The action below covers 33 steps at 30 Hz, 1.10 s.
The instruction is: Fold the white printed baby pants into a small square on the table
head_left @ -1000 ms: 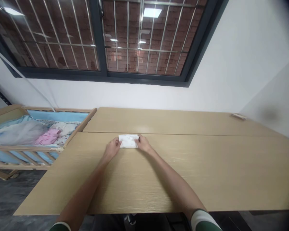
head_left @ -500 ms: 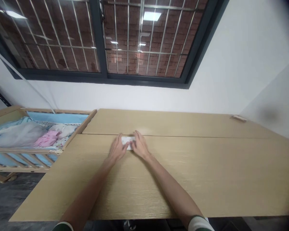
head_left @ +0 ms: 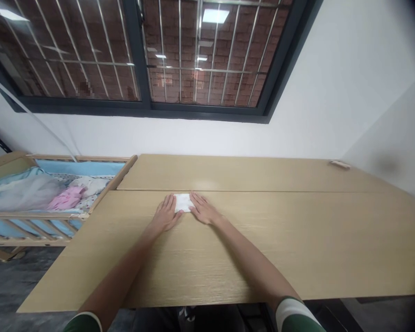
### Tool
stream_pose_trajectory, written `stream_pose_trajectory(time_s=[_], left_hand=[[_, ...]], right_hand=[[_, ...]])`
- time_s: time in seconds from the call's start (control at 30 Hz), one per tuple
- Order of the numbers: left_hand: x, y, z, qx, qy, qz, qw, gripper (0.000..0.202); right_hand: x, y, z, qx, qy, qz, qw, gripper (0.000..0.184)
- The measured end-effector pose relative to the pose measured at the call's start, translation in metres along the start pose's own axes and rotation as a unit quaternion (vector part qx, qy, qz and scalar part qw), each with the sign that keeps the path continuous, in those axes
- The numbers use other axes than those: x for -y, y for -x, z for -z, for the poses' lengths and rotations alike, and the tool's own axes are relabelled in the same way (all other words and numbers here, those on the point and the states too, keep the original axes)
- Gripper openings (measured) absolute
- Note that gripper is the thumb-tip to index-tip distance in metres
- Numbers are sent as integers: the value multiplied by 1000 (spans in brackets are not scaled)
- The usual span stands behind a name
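A small folded white cloth (head_left: 183,201) lies on the light wooden table (head_left: 297,240), near the seam between its two boards. My left hand (head_left: 166,214) rests flat on the cloth's left edge, fingers stretched out. My right hand (head_left: 202,210) lies flat on its right edge, fingers also stretched out. Both hands cover part of the cloth, and only its middle shows between them.
A wooden baby crib (head_left: 55,193) with blue, grey and pink fabrics stands against the table's left end. A small flat object (head_left: 339,163) lies at the far right corner. White walls and a barred window (head_left: 141,50) close off the far side.
A second ago my fingertips pinched the ends of a wider folded cloth. My hands then came together over it. They now lie flat on a smaller folded cloth.
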<state>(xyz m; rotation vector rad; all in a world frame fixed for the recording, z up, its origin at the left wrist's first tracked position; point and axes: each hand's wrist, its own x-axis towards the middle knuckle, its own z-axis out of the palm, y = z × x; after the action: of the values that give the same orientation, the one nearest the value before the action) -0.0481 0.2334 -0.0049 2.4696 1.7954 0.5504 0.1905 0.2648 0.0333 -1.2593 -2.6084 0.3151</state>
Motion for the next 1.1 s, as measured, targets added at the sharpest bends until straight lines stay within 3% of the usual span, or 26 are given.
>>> stream_pose_trajectory(time_s=[0.23,0.4,0.53,0.7,0.8,0.93,1.1], left_hand=[[-6,-1,16,19,13,-29,999,69],[-11,-12,19,32,33,-5,999,76],[-10,-24,29,20,57,17,998,52],[-8,-27,53,-27,95,59,993,32],[-10,-18,63,-44,132,81,987,32],[-20,1,59,-35,163,115,979,38],[-45,20,36,-13,144,185,972,43]], right_hand=[[0,2,6,-70,-10,69,995,74],[-8,-7,0,-37,-47,29,998,75],[-12,-18,1,-73,-76,14,994,61],[-10,-34,27,-113,-127,0,985,39],[-8,-41,46,-151,-234,-19,960,40],[-8,-49,53,-149,-354,-17,923,46],[-15,-57,26,-117,-332,-69,934,46]])
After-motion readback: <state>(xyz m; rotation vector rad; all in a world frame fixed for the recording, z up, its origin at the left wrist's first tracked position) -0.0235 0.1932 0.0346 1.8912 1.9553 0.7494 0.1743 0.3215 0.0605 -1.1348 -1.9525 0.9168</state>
